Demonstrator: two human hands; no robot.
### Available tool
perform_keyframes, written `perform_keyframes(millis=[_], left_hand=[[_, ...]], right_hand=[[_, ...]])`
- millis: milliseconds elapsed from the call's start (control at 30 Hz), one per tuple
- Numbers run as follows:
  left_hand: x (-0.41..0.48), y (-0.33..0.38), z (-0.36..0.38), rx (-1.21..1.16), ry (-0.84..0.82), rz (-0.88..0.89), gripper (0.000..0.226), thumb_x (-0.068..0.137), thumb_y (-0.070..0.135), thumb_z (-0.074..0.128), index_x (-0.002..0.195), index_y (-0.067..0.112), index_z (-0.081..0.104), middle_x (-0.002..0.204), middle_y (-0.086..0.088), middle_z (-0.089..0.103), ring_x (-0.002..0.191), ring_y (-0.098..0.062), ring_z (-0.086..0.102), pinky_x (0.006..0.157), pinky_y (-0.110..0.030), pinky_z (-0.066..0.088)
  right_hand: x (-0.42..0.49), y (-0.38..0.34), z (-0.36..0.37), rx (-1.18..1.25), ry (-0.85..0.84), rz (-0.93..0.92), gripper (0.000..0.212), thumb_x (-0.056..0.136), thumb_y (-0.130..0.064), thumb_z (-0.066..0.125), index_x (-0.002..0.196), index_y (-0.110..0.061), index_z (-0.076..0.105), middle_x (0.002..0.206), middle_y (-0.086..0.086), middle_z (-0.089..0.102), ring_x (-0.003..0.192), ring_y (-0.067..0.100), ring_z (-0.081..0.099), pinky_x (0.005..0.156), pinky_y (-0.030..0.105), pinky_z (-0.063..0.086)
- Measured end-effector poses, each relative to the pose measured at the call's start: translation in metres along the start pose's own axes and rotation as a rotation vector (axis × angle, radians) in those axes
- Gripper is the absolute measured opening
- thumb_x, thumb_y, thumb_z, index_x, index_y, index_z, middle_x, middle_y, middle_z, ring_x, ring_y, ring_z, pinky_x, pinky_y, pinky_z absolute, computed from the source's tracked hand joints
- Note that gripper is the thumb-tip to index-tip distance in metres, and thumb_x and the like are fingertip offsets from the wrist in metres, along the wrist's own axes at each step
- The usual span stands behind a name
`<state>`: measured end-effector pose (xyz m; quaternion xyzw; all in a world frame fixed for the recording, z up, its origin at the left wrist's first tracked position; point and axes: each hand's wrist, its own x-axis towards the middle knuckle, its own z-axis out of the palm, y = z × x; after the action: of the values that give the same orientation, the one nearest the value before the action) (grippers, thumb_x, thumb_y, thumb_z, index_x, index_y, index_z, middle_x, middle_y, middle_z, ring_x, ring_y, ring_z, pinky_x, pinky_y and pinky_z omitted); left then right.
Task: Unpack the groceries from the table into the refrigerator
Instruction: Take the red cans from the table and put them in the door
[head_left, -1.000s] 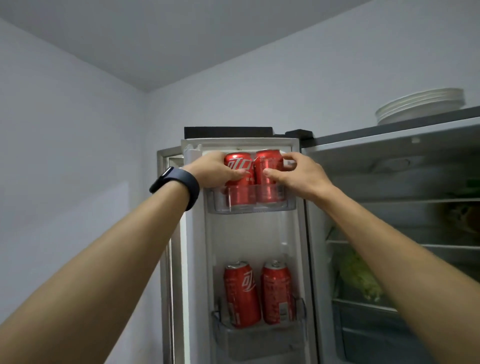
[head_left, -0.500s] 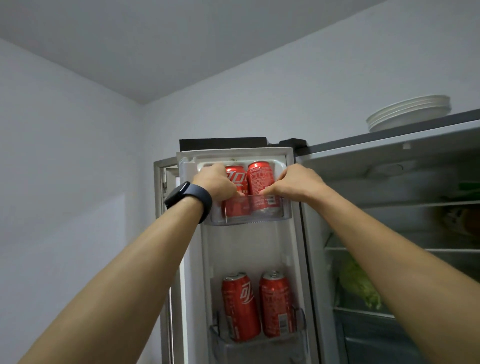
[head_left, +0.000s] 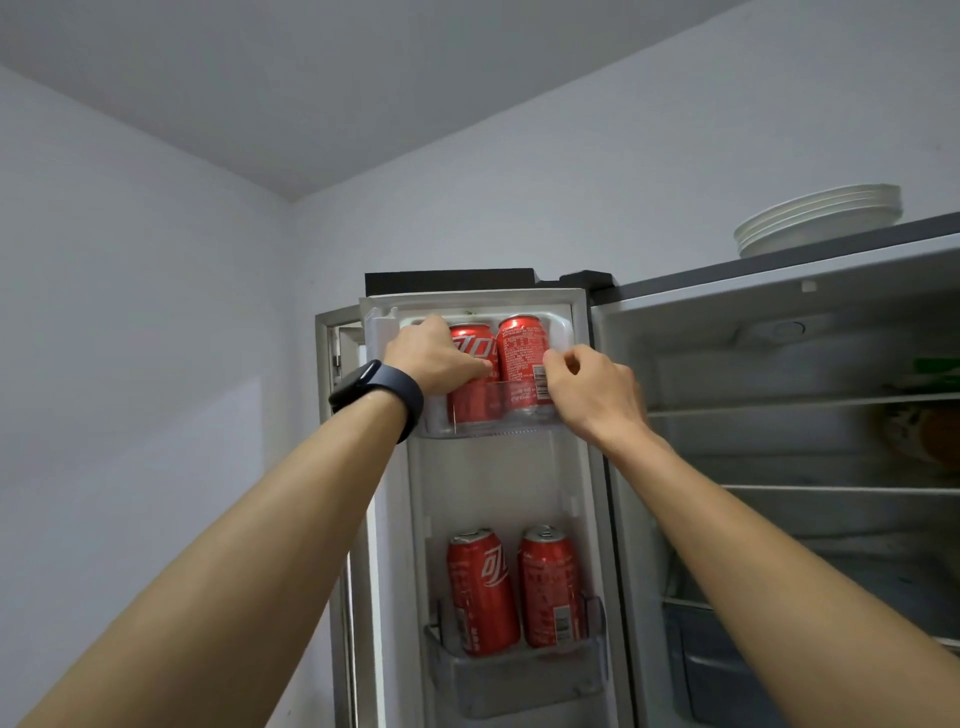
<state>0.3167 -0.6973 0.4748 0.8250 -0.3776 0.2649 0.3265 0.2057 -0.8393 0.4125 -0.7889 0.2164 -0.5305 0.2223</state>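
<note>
Two red cola cans stand upright in the clear top bin (head_left: 498, 430) of the open refrigerator door. My left hand (head_left: 436, 358), with a dark watch on its wrist, wraps around the left can (head_left: 470, 387) from the left. My right hand (head_left: 592, 389) has its fingers curled, and thumb and fingertips press the right side of the right can (head_left: 522, 348). Both cans sit down inside the bin, side by side and touching. Two more red cans (head_left: 483, 592) (head_left: 553, 587) stand in the lower door bin (head_left: 519, 675).
The refrigerator compartment on the right is open, with glass shelves (head_left: 805, 401) and a grey drawer (head_left: 717, 675) at the bottom. Some food (head_left: 930, 431) lies at the far right on a shelf. A stack of white plates (head_left: 821, 218) rests on top of the refrigerator.
The two cans have sunk lower into the top bin. My right hand has slid from the can's front to its right side. The view has tilted upward.
</note>
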Motion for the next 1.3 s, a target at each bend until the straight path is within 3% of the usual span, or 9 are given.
perform_keyframes(millis=[167, 333, 433, 533, 633, 900, 1000, 1133, 1300], left_hand=[[-0.032, -0.001, -0.006, 0.126, 0.118, 0.105, 0.053, 0.088, 0.053, 0.058, 0.129, 0.019, 0.051, 0.124, -0.006, 0.062, 0.108, -0.03, 0.061, 0.09, -0.046, 0.054], [-0.089, -0.027, -0.003, 0.213, 0.25, 0.312, 0.044, 0.095, 0.051, 0.049, 0.131, 0.027, 0.056, 0.127, 0.0, 0.06, 0.114, -0.022, 0.056, 0.086, -0.042, 0.054], [-0.133, -0.059, -0.001, 0.258, 0.261, 0.366, 0.047, 0.093, 0.046, 0.053, 0.137, 0.028, 0.053, 0.133, 0.001, 0.057, 0.122, -0.021, 0.053, 0.091, -0.039, 0.052], [-0.184, -0.101, -0.001, 0.28, 0.221, 0.313, 0.047, 0.092, 0.044, 0.054, 0.137, 0.031, 0.053, 0.136, 0.003, 0.057, 0.127, -0.018, 0.051, 0.096, -0.038, 0.047], [-0.247, -0.151, -0.008, 0.249, 0.155, 0.208, 0.046, 0.092, 0.043, 0.055, 0.137, 0.034, 0.053, 0.136, 0.006, 0.057, 0.129, -0.016, 0.048, 0.1, -0.036, 0.044], [-0.453, -0.295, -0.058, 0.276, -0.066, -0.16, 0.045, 0.092, 0.041, 0.055, 0.137, 0.034, 0.054, 0.139, 0.006, 0.055, 0.132, -0.013, 0.044, 0.106, -0.033, 0.037], [-0.528, -0.341, -0.086, 0.311, -0.148, -0.3, 0.046, 0.092, 0.042, 0.054, 0.137, 0.034, 0.053, 0.139, 0.006, 0.055, 0.13, -0.014, 0.045, 0.107, -0.032, 0.037], [-0.624, -0.386, -0.122, 0.341, -0.239, -0.487, 0.046, 0.093, 0.041, 0.052, 0.139, 0.035, 0.051, 0.141, 0.006, 0.053, 0.13, -0.015, 0.044, 0.107, -0.033, 0.038], [-0.718, -0.428, -0.157, 0.384, -0.322, -0.713, 0.046, 0.095, 0.042, 0.051, 0.14, 0.037, 0.048, 0.144, 0.008, 0.048, 0.133, -0.013, 0.042, 0.111, -0.034, 0.037]], right_hand=[[-0.015, 0.005, -0.002, 0.049, 0.034, -0.136, 0.029, 0.1, -0.051, 0.04, 0.098, -0.031, 0.06, 0.098, -0.005, 0.066, 0.098, 0.021, 0.06, 0.079, 0.036, 0.05], [-0.058, 0.001, 0.0, -0.019, 0.193, -0.379, 0.028, 0.098, -0.036, 0.051, 0.119, -0.026, 0.066, 0.117, -0.006, 0.068, 0.116, 0.015, 0.049, 0.091, 0.033, 0.047], [-0.1, -0.008, 0.003, -0.017, 0.193, -0.476, 0.032, 0.094, -0.033, 0.052, 0.121, -0.023, 0.068, 0.122, -0.006, 0.067, 0.12, 0.012, 0.048, 0.099, 0.026, 0.04], [-0.152, -0.019, 0.011, 0.024, 0.134, -0.497, 0.032, 0.093, -0.03, 0.054, 0.12, -0.021, 0.069, 0.123, -0.006, 0.067, 0.12, 0.009, 0.049, 0.102, 0.009, 0.027], [-0.214, -0.034, 0.028, 0.107, 0.026, -0.476, 0.031, 0.093, -0.029, 0.056, 0.119, -0.023, 0.07, 0.122, -0.013, 0.064, 0.12, 0.003, 0.046, 0.101, 0.001, 0.022], [-0.414, -0.083, 0.105, 0.264, -0.379, -0.327, 0.027, 0.094, -0.029, 0.06, 0.119, -0.029, 0.07, 0.121, -0.023, 0.059, 0.121, 0.004, 0.05, 0.102, 0.022, 0.036], [-0.496, -0.111, 0.133, 0.288, -0.572, -0.279, 0.025, 0.094, -0.028, 0.063, 0.118, -0.034, 0.069, 0.121, -0.026, 0.059, 0.122, 0.001, 0.049, 0.103, 0.017, 0.034], [-0.596, -0.151, 0.167, 0.282, -0.834, -0.284, 0.029, 0.094, -0.03, 0.064, 0.122, -0.037, 0.066, 0.126, -0.026, 0.058, 0.126, -0.002, 0.045, 0.101, 0.001, 0.021], [-0.686, -0.201, 0.209, 0.253, -1.106, -0.372, 0.034, 0.097, -0.038, 0.056, 0.131, -0.039, 0.059, 0.136, -0.023, 0.054, 0.131, -0.001, 0.039, 0.1, 0.004, 0.019]])
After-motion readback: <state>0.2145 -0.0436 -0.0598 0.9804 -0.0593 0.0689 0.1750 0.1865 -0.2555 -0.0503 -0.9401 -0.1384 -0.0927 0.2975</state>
